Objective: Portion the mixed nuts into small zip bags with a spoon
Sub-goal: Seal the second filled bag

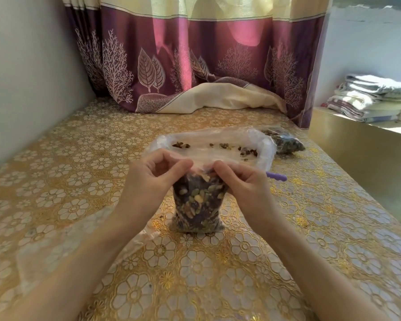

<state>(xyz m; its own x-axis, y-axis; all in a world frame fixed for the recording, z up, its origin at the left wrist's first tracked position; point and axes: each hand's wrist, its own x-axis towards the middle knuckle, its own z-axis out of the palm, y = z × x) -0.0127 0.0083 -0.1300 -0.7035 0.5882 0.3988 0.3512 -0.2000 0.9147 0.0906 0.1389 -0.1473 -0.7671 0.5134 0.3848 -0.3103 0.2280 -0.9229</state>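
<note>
At the centre of the frame a small zip bag (pixel 198 205), filled with mixed nuts, is stood upright on the bench (pixel 67 181), which is covered by a gold floral cloth. The bag's top edge is pinched from both sides: the left hand (pixel 153 179) is clamped on its left corner with thumb and fingers curled together, and the right hand (pixel 243 184) is clamped on its right corner in the same way.

Just behind the hands, slightly above centre, a large clear plastic bag (pixel 218 144) is seen lying open, with a few nuts scattered inside it. A purple spoon handle (pixel 277 176) is visible just right of the right hand, beside the large bag; its bowl is hidden.

To the right of centre, behind the large bag, a filled bag of nuts (pixel 285 141) is laid on the bench. At lower left, an empty clear bag (pixel 56 258) lies flat, partly under the left forearm.

A purple and cream curtain (pixel 195 66) is hung across the upper frame, and folded towels (pixel 377 98) are stacked at the right edge.
</note>
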